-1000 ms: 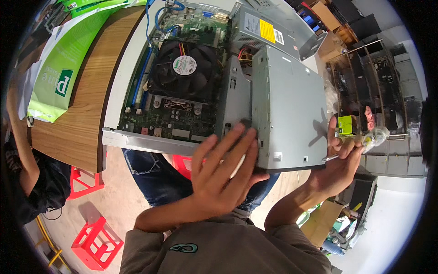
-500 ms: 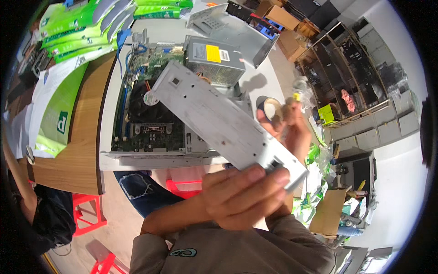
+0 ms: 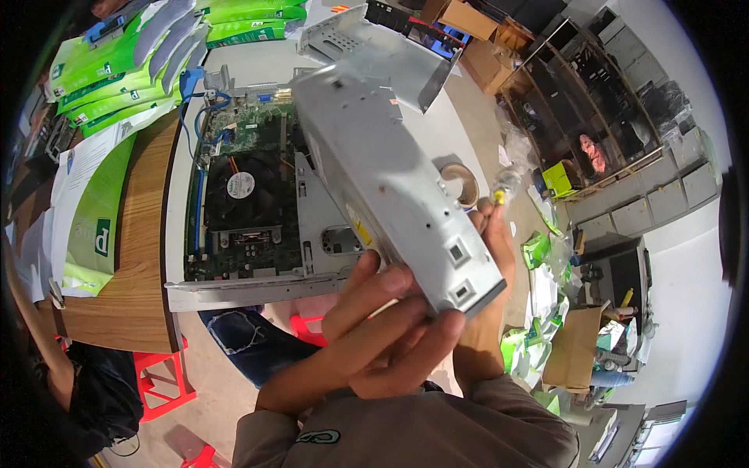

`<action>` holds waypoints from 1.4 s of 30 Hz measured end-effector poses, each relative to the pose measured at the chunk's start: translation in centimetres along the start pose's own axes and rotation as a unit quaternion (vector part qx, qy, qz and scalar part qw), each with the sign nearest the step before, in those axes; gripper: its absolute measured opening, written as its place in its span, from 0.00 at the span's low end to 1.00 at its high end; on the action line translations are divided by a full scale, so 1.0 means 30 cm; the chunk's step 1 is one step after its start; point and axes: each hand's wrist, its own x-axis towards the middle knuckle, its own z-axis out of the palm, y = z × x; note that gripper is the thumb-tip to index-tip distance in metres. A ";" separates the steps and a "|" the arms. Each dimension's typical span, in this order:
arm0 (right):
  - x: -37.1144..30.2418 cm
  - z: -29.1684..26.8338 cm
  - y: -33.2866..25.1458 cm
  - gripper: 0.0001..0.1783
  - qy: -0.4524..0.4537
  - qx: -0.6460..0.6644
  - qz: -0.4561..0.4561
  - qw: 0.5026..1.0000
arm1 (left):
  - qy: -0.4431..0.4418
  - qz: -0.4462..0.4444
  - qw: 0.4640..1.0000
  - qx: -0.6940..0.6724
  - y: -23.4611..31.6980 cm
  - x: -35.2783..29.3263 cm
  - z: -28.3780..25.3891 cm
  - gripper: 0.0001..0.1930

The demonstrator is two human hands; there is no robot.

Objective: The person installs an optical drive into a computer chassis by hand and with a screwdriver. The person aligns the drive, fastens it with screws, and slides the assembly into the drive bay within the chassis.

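Note:
My left hand (image 3: 394,327) grips one end of a silver metal optical drive (image 3: 382,187), which is tilted and has a yellow label on its side. Just behind its right side, my right hand (image 3: 493,234) pinches a small tool with a yellow and clear handle (image 3: 499,196); its tip cannot be made out. Below the drive lies an opened computer case (image 3: 234,295) with a green motherboard (image 3: 250,129) and a round black cooling fan (image 3: 243,187). The drive covers much of the case's right side.
A tape roll (image 3: 466,187) sits on the white table beside a removed metal cover (image 3: 406,66). Green-and-white packages (image 3: 117,70) are stacked at the far left, by a wooden table (image 3: 140,234). Red stools (image 3: 168,386) and another person's arm (image 3: 47,343) are at left.
The optical drive has turned in my left hand, its far end swinging right and more of its side showing. My right hand has come down slightly with the tool.

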 end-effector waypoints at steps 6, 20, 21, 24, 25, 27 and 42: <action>-0.112 0.061 0.046 0.13 0.013 -0.010 0.000 1.000 | -0.055 -0.124 0.990 0.028 -0.002 0.060 -0.060 0.22; 0.034 0.287 -0.081 0.09 -0.168 -0.274 -0.373 0.870 | -0.026 -0.172 0.985 -0.016 -0.080 0.139 -0.059 0.24; 0.059 0.310 -0.089 0.09 -0.229 -0.344 -0.381 0.827 | -0.014 -0.153 0.988 -0.018 -0.084 0.137 -0.059 0.23; 0.114 0.361 -0.094 0.15 -0.372 -0.344 -0.313 0.803 | -0.010 -0.145 0.988 -0.052 -0.099 0.135 -0.056 0.22; 0.125 0.372 -0.092 0.15 -0.381 -0.348 -0.298 0.803 | -0.007 -0.140 0.989 -0.053 -0.106 0.135 -0.054 0.23; 0.131 0.386 -0.081 0.15 -0.372 -0.357 -0.282 0.809 | 0.003 -0.149 0.988 -0.051 -0.117 0.135 -0.054 0.24; 0.190 0.456 -0.026 0.16 -0.309 -0.403 -0.267 0.819 | 0.002 -0.242 0.964 -0.109 -0.156 0.156 -0.069 0.30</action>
